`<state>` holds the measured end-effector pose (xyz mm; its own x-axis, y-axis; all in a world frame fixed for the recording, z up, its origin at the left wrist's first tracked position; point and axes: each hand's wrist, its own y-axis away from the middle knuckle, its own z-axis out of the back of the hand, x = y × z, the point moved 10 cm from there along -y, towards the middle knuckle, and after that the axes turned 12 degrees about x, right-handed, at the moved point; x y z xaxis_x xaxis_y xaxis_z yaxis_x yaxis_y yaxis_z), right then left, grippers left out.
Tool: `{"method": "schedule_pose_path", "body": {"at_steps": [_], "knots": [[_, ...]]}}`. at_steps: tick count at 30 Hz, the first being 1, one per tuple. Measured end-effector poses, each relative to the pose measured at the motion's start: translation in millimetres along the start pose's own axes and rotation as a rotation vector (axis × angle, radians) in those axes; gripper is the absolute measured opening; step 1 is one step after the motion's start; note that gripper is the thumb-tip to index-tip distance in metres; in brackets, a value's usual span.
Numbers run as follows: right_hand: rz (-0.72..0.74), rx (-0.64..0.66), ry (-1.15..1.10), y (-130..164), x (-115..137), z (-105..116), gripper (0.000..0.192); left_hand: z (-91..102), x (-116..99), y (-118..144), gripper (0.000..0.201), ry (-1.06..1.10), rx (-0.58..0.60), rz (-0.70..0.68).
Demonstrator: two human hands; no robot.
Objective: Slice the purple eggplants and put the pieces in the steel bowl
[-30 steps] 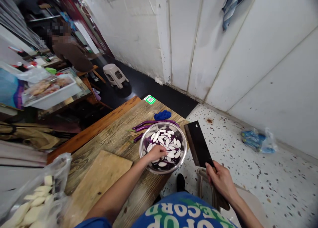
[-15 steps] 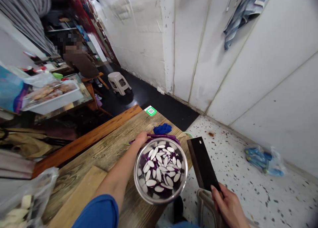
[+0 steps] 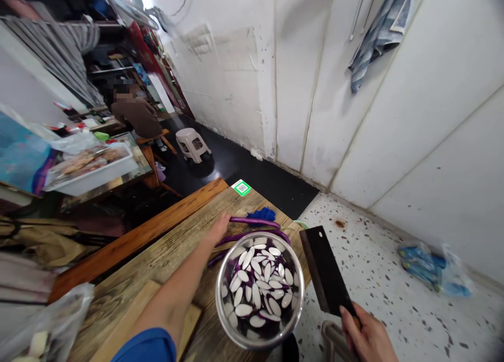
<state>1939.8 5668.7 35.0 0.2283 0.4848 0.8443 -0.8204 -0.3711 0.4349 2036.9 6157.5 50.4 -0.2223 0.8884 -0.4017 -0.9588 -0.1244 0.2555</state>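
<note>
My left hand (image 3: 221,227) is closed on the end of a long purple eggplant (image 3: 255,222), beyond the bowl. More long eggplants (image 3: 271,234) lie between it and the bowl, partly hidden by the rim. The steel bowl (image 3: 221,304) stands on the wooden table and holds many oval white eggplant slices (image 3: 256,295) with purple skin, apparently in water. A dark, broad-bladed cleaver (image 3: 326,267) is gripped by the handle in my right hand (image 3: 368,330), out past the table's right edge above the floor. Beside the held eggplant sits a crumpled blue cloth (image 3: 263,214).
Under my left arm is a wooden board (image 3: 189,328) on the table (image 3: 208,209). A plastic bag (image 3: 59,320) sits at lower left. Beyond are a white tray of meat (image 3: 94,175), a plastic stool (image 3: 192,144) and a seated person (image 3: 136,115). A wall (image 3: 299,89) runs along the right.
My left hand has drawn one eggplant away from the others, toward the blue cloth. The cleaver stays in my right hand. The whole view has shifted slightly.
</note>
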Motion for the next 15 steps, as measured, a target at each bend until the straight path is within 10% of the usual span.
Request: {"method": "schedule_pose_path", "body": {"at_steps": [5, 9, 12, 15], "knots": [[-0.075, 0.146, -0.084, 5, 1, -21, 0.044, 74.9, -7, 56, 0.035, -0.048, -0.265, -0.030], [-0.043, 0.148, -0.148, 16, 15, -39, 0.044, 132.2, -8, 163, 0.035, 0.098, -0.700, 0.101], [0.019, 0.128, -0.149, 25, 39, -56, 0.043, 118.9, -7, 251, 0.030, 0.337, -0.797, 0.134], [0.087, 0.199, -0.136, 32, 65, -86, 0.042, 58.3, 11, 332, 0.034, 0.695, -0.800, 0.209]]}}
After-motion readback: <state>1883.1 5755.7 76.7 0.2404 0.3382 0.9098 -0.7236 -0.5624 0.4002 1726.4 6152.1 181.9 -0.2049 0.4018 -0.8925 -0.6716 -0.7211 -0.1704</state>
